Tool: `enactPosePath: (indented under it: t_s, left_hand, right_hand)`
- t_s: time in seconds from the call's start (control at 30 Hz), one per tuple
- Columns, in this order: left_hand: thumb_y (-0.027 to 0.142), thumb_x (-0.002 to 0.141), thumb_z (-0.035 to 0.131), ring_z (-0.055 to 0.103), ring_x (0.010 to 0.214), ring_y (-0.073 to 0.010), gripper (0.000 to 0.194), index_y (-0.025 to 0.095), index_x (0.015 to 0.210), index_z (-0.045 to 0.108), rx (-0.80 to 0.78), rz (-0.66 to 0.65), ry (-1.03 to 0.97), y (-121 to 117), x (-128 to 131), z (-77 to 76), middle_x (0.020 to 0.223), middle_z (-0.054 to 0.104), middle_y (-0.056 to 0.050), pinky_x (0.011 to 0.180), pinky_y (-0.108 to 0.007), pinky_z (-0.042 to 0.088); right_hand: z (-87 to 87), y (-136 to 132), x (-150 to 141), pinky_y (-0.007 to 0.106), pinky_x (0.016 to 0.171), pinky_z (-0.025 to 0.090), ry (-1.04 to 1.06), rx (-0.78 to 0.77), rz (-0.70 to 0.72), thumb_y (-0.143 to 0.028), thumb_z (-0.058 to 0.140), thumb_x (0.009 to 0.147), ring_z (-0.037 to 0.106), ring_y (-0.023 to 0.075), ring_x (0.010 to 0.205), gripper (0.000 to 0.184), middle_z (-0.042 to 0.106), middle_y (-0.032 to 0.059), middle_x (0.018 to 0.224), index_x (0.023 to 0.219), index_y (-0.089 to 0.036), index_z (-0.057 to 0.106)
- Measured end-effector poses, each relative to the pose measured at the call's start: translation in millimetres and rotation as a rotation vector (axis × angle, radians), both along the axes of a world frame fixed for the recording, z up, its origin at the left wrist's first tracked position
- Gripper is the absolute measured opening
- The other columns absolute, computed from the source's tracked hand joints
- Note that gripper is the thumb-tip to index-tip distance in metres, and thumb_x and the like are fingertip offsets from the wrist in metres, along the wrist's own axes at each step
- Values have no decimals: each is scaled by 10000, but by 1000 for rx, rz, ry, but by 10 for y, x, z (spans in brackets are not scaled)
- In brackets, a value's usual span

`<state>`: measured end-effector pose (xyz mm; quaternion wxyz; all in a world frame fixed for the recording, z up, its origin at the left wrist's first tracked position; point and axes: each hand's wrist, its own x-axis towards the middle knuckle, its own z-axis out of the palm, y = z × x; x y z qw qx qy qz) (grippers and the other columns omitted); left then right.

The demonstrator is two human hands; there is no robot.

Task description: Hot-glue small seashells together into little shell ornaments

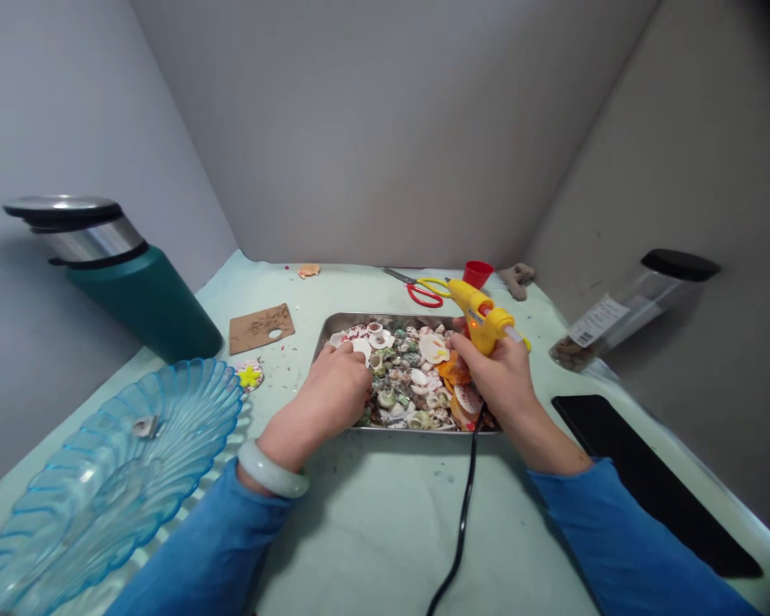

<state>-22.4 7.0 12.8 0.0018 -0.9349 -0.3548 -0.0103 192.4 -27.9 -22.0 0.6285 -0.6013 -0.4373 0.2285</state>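
My right hand [504,376] is wrapped round a yellow hot glue gun [478,312] with a small orange light. Its black cord [465,505] runs down toward me. The thumb of that hand is close to a pale shell [434,347]; whether it touches the shell I cannot tell. My left hand [337,385] reaches into the left side of a metal tray [398,430] full of small seashells [401,385]. Its fingers are curled down among them, and their tips are hidden. Orange shells [455,372] lie at the tray's right side, partly behind my right hand.
A blue shell-shaped dish [180,445] holding a small shell stands left, before a teal bottle [147,295]. Behind the tray are scissors [425,293], a red cup [477,274] and brown cardboard [260,329]. A clear jar [635,304] and black phone-like slab [654,483] are right.
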Motion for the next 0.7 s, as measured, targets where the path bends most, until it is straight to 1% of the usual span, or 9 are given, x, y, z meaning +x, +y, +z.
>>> enactPosePath:
  t_s: [0.13,0.2,0.27,0.3,0.37,0.47,0.53,0.6,0.7]
  left_hand:
    - [130,758,527,538,846,-262,197,149,647,689,49,4,-4,9,63,-38,773,658,-137,748,-400,377]
    - [144,767,522,545,836,-248,196,148,648,677,46,-6,-81,32,79,-50,775,657,-126,760,-389,385]
    - [167,778,516,555,808,-222,189,155,673,673,-32,12,-220,57,85,-51,776,658,-102,755,-360,399]
    - [181,783,515,559,779,-205,182,161,689,670,-107,42,-306,68,84,-49,766,659,-84,737,-339,407]
    - [220,791,524,550,683,-165,164,162,702,649,-330,131,-495,80,75,-43,718,651,-51,663,-295,417]
    - [258,786,557,476,518,-101,118,151,788,608,-800,279,-801,73,49,-30,673,632,-13,526,-246,409]
    - [251,773,593,449,476,-75,175,148,915,589,-1076,329,-982,60,26,-17,677,618,4,485,-227,418]
    - [228,755,629,457,473,-59,253,142,988,580,-1241,344,-1103,52,2,-3,680,602,12,483,-215,441]
    - [208,728,669,479,470,-50,227,130,923,584,-1367,319,-1181,53,-27,8,681,602,4,479,-206,465]
  right_hand:
    - [-33,9,21,250,502,439,-51,2,-14,-336,679,716,515,117,537,314,603,8,694,961,-141,664]
    - [-51,17,26,251,507,448,-39,6,-4,-356,680,716,537,128,555,344,616,17,708,979,-133,662]
    - [-58,22,24,253,505,453,-21,11,7,-373,676,718,555,141,566,372,621,20,704,997,-127,658]
    - [-57,24,21,255,506,456,-21,14,7,-376,676,716,561,147,571,378,622,22,701,998,-126,658]
    - [-51,23,15,260,506,459,-35,12,-3,-376,677,709,566,155,575,372,619,24,689,984,-126,663]
    - [-44,21,15,260,502,457,-46,1,-12,-372,672,710,557,151,554,356,605,16,651,971,-130,668]
    - [-48,20,23,257,499,453,-45,-5,-10,-370,672,712,544,143,532,359,592,2,622,982,-133,667]
    - [-54,20,32,254,494,449,-48,-9,-2,-375,674,712,530,136,513,373,580,-8,602,995,-133,664]
    - [-52,12,30,250,470,437,-56,-15,31,-401,670,722,508,132,490,409,561,-14,574,1023,-124,661]
